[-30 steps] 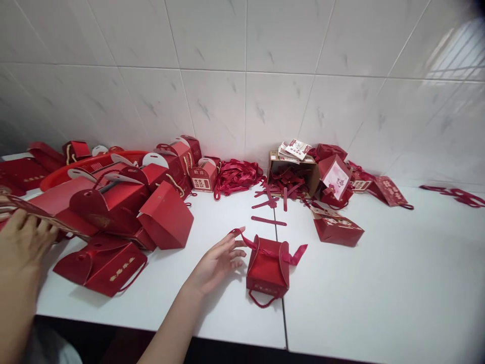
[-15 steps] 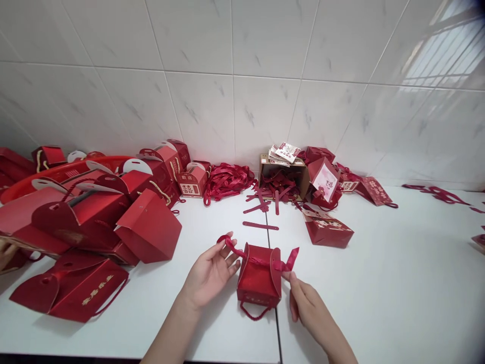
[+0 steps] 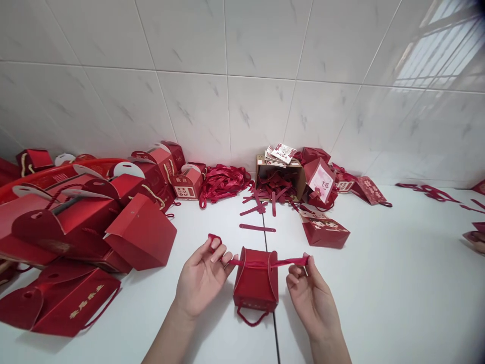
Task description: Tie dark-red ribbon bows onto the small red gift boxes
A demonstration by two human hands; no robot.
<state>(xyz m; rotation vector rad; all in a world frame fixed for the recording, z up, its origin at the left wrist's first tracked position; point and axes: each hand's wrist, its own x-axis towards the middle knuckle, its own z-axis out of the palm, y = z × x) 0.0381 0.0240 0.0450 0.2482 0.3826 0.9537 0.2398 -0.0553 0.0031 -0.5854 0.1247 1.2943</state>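
A small red gift box (image 3: pixel 256 283) stands on the white table (image 3: pixel 379 283) right in front of me. A red ribbon (image 3: pixel 265 263) runs through its two top flaps and is stretched taut to both sides. My left hand (image 3: pixel 202 275) pinches the ribbon's left end beside the box. The right end is pinched by my right hand (image 3: pixel 312 298), just right of the box.
A heap of larger red gift boxes (image 3: pixel 94 222) and a red basin (image 3: pixel 56 172) fill the left. Loose ribbons (image 3: pixel 223 179), a brown carton (image 3: pixel 280 174) of red strips and more boxes (image 3: pixel 324 230) lie along the tiled wall. Another person's hand (image 3: pixel 478 242) shows at the right edge.
My right hand has come in and taken the ribbon's right end; my left hand closed on the left end. Both ends are now pulled apart and the ribbon is taut.
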